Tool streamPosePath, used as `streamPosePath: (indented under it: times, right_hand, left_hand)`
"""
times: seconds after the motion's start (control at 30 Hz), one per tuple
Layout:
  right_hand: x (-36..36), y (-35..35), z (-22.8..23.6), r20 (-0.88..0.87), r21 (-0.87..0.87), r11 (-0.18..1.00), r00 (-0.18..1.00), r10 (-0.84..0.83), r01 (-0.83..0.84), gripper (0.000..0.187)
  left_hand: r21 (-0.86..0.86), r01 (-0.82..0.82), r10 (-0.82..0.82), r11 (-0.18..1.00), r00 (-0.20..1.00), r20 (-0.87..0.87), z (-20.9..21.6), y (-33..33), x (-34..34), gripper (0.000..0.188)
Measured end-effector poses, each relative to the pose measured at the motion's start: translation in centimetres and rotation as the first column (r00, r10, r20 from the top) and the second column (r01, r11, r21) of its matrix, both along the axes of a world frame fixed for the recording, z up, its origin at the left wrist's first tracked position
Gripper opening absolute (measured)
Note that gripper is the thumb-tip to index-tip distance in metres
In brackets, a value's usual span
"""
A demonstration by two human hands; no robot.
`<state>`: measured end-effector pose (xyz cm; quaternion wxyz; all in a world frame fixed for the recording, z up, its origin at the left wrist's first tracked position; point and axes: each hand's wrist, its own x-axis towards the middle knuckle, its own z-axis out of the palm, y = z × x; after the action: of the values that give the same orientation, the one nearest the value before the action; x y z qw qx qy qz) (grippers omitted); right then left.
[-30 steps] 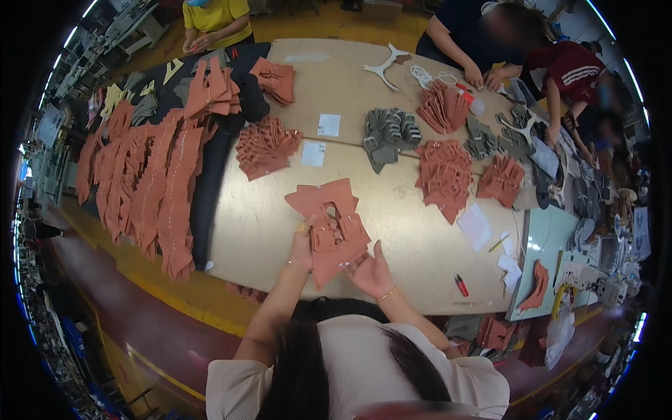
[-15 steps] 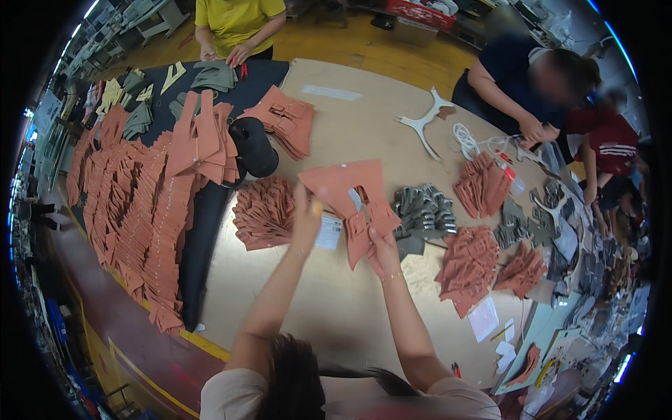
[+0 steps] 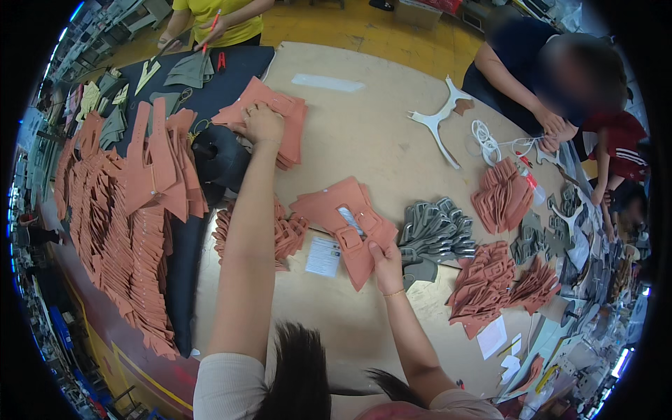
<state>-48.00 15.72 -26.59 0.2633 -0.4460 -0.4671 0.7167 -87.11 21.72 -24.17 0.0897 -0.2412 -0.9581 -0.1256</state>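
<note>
My left hand reaches forward to a stack of coral fabric pieces at the far left of the table. Its fingers are bent over the top coral piece, whose corner sticks out leftward; the fingertips are partly hidden. In my right hand, pinched at its lower right edge with the thumb on top, is a coral fabric piece with two buckle-like tabs. Under and beside it lie a printed white sheet and a heap of coral pieces. To its right are grey-green buckled pieces.
A black rounded object stands left of my left forearm, beside long rows of coral pieces. White branched frames, white cord and more coral bundles lie right. Co-workers in yellow and navy work across the table.
My left hand has moved from beside the held coral piece forward to the far-left stack. The right hand keeps its piece, now lower and turned. The whole view has shifted slightly.
</note>
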Motion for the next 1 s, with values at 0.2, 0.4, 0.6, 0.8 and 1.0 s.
streamPosePath:
  times: [0.2, 0.4, 0.6, 0.8, 1.0]
  right_hand:
    - [2.2, 0.2, 4.1, -0.135, -0.060, 0.998, 0.991, -0.012, 0.004, 0.027]
    - [5.6, 1.4, 9.2, -0.047, 0.071, 0.997, 0.998, -0.039, 0.043, 0.027]
    - [8.1, 4.2, 17.6, 0.451, 0.488, 0.819, 0.891, 0.058, -0.300, 0.023]
    - [4.4, 6.2, 21.3, 0.107, 0.510, 0.833, 0.977, 0.185, -0.214, 0.024]
    - [-5.0, 7.5, 14.5, -0.722, -0.040, 0.995, 0.692, 0.031, -0.086, 0.040]
  left_hand:
    - [0.193, 0.187, -0.230, 0.963, 0.944, 0.238, 0.0, -0.4, -2.6, 0.031]
    - [0.201, 0.409, -0.451, 0.890, 0.855, 0.257, 0.0, -0.8, 5.9, 0.025]
    - [0.256, 0.423, -0.487, 0.869, 0.820, 0.302, 1.9, -1.9, 15.2, 0.017]
    - [0.440, 0.161, -0.449, 0.883, 0.023, 0.893, 5.0, -2.5, 11.0, 0.022]
    - [0.525, -0.217, -0.557, 0.823, -0.121, 0.822, 2.2, -4.7, 9.1, 0.027]
